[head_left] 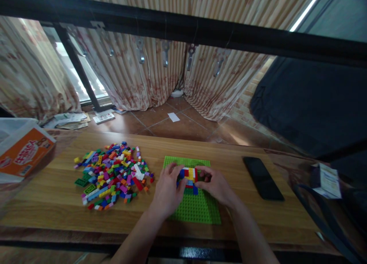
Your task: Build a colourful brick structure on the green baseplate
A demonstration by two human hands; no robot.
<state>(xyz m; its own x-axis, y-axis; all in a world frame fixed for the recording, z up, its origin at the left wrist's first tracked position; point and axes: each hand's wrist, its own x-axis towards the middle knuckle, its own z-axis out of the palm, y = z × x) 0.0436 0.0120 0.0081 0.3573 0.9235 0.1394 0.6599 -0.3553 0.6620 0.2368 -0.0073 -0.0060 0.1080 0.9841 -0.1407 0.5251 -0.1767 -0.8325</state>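
- Cream, reddish-patterned cloth curtains [123,72] hung in long folds behind everything, reaching the brown tiled floor [137,120].
- A long, low table with a wood-grain top [232,162] stretched across in front of the person.
- To the right, dark blue-black fabric [312,99] hung beyond the table.
- A thick black bar [172,26] crossed above the table, with small metal hooks [165,53] in a row below it.
- At the far left sat a whitish plastic tub with an orange label [27,151].
- A loose heap of small multicoloured plastic bricks [114,170] spread over the left part of the table, well apart from the tub.
- A bright green, studded plastic baseplate [197,214] lay flat near the table's middle, to the right of the heap.
- The left hand [169,187] was curled around the left end of a brick build, its thumb on the near side and its fingers on the far side.
- The right hand [212,181] had thumb and forefinger narrowly set at the build's right end; I could not tell whether they pinched a loose brick.
- A flat, black, phone-like rectangle [262,178] lay on the table, right of the right hand.
- The brick build [189,175] itself, in red, yellow, white and blue, was over the baseplate's upper half, between the hands.
- A white paper card [173,117] lay on the tiles beyond the table.
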